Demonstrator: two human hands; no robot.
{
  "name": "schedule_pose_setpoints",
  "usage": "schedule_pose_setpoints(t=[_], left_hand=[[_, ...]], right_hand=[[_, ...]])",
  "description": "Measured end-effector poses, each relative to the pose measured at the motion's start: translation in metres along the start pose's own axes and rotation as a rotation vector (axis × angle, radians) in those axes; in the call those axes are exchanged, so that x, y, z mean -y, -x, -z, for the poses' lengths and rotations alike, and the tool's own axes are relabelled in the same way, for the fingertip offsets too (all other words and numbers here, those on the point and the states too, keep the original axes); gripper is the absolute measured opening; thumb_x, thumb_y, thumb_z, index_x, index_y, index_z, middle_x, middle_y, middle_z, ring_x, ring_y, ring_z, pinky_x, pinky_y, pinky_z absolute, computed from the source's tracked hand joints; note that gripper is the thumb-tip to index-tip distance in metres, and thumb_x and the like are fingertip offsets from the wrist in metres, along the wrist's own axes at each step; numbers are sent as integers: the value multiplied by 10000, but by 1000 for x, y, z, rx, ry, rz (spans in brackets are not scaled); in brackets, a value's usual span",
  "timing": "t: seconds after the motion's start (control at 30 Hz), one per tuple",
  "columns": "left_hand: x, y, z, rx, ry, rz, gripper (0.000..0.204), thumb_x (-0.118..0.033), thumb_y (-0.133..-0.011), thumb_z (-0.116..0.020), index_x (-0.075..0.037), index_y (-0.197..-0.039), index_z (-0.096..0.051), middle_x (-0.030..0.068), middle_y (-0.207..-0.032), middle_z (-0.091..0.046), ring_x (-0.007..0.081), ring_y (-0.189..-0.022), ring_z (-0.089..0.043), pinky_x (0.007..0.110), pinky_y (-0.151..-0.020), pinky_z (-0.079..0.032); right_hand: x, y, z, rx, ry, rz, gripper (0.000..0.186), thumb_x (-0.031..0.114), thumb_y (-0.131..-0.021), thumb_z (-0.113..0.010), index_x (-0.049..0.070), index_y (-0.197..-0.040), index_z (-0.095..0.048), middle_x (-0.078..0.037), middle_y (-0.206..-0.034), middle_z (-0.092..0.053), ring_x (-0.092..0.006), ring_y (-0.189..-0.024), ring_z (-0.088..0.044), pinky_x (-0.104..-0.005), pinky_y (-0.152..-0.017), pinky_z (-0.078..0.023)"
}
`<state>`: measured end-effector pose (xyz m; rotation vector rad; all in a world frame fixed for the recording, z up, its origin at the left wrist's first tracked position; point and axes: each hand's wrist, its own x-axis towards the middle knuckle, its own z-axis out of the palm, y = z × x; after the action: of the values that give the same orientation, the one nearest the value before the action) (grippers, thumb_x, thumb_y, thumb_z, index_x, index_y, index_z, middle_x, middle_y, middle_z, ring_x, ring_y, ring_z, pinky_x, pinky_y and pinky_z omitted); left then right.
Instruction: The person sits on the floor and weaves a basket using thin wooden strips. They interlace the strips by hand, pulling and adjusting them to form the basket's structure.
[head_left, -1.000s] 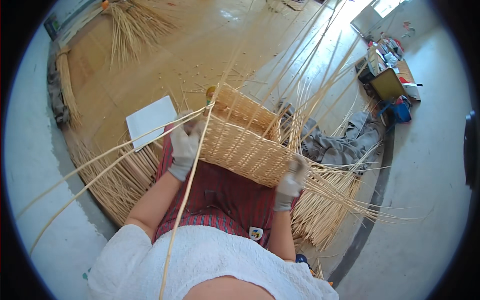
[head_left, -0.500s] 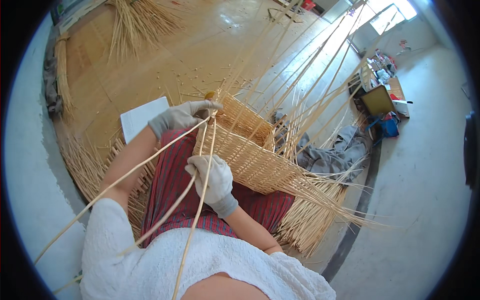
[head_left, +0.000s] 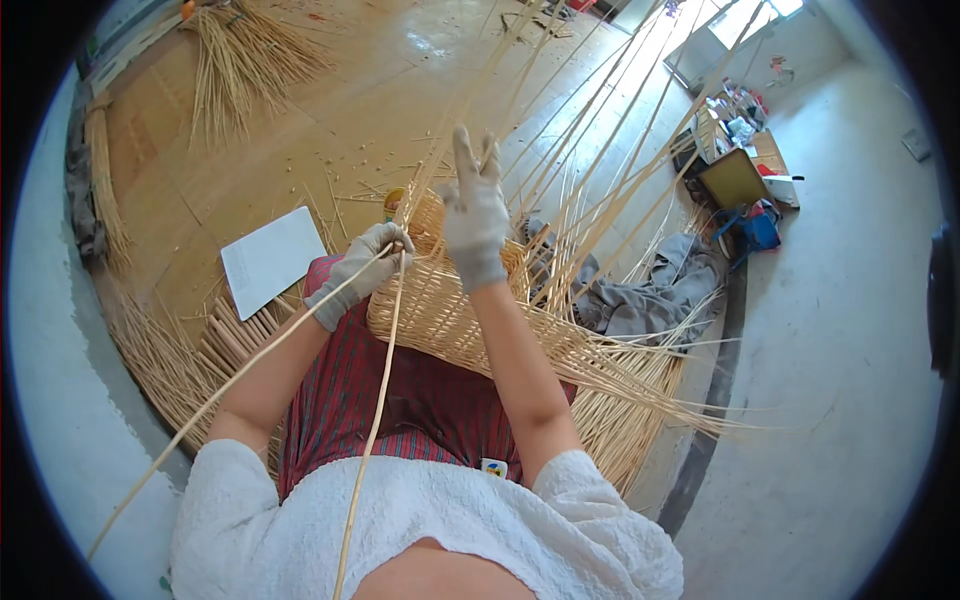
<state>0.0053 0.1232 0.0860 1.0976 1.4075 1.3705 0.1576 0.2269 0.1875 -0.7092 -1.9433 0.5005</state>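
Observation:
A rectangular wicker basket [head_left: 440, 315] rests on my lap, with long upright stakes [head_left: 590, 130] rising from its rim. My left hand [head_left: 365, 265], in a pale work glove, is closed at the near-left corner, pinching weaving rods where they leave the weave. One rod [head_left: 240, 380] runs from there down to the left; another rod [head_left: 372, 425] hangs toward my chest. Over the basket my gloved right hand [head_left: 475, 215] is raised, its fingers stretched and apart among the stakes. It hides part of the basket's opening.
Loose rods [head_left: 630, 400] lie right of my lap, beside a grey cloth [head_left: 655, 300]. Left are a white board [head_left: 270, 262] and short sticks [head_left: 235, 330]. Rod bundles [head_left: 245, 70] lie farther off. A cluttered table [head_left: 765, 150] stands far right.
My right hand has left the rods in front of the basket and risen over its opening, fingers spreading. One of the rods trailing toward me is gone from there. My left hand stays at the corner.

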Motion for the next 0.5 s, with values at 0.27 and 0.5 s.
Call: schedule_pose_setpoints(t=[0.27,0.5], left_hand=[[14,35,-21,-540,-160,-203,217,-103,-904,-771,-70,-1033,-599,-35,-831,-569,50,-764,-530,226,-683,-463],[-36,47,-100,-115,-890,-525,604,-103,-849,-759,-253,-1411,-598,152,-1245,-581,304,-824,-672,394,-784,-566]], right_hand=[[-67,175,60,-448,-995,-785,230,221,-1075,-558,29,-1195,-598,-108,-1069,-679,-192,-966,-686,-292,-723,-566],[-65,111,92,-207,-341,-462,379,38,-959,-600,-12,-1335,-581,-112,-1162,-692,-214,-969,-695,-317,-840,-550]])
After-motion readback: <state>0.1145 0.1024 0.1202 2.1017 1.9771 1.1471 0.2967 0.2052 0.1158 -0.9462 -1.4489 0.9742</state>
